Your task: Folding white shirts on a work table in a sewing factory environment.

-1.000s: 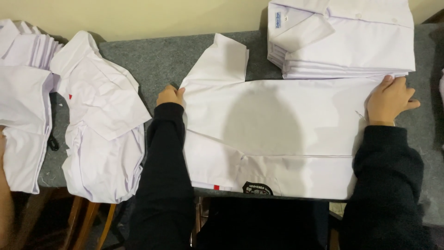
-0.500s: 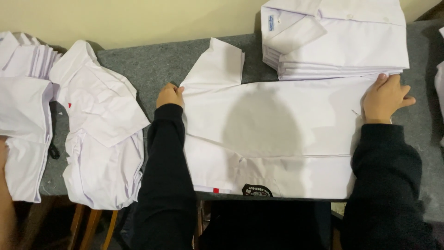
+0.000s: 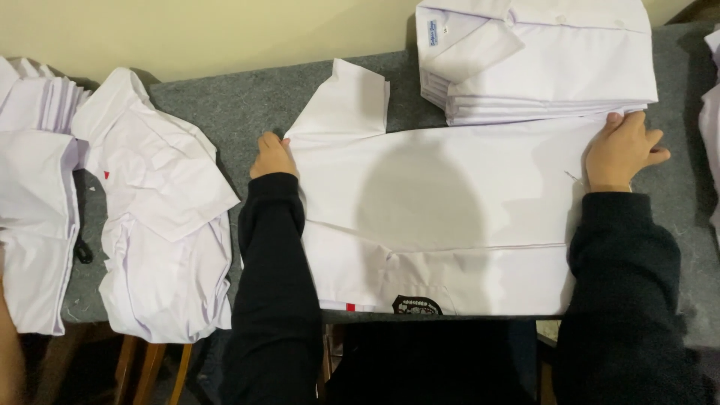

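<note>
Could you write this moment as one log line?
left hand: pressing shirt's left edge | right hand: pressing right edge | white shirt: flat on grey table

The folded stack and right-hand garment run off-frame.

One white cotton shirt lies spread flat on the one grey felt-covered desk. One neat stack of folded white shirts sits at the far right; its layers are too close to count. Two loose heaps of white shirts lie left. Two bare hands show.
</note>
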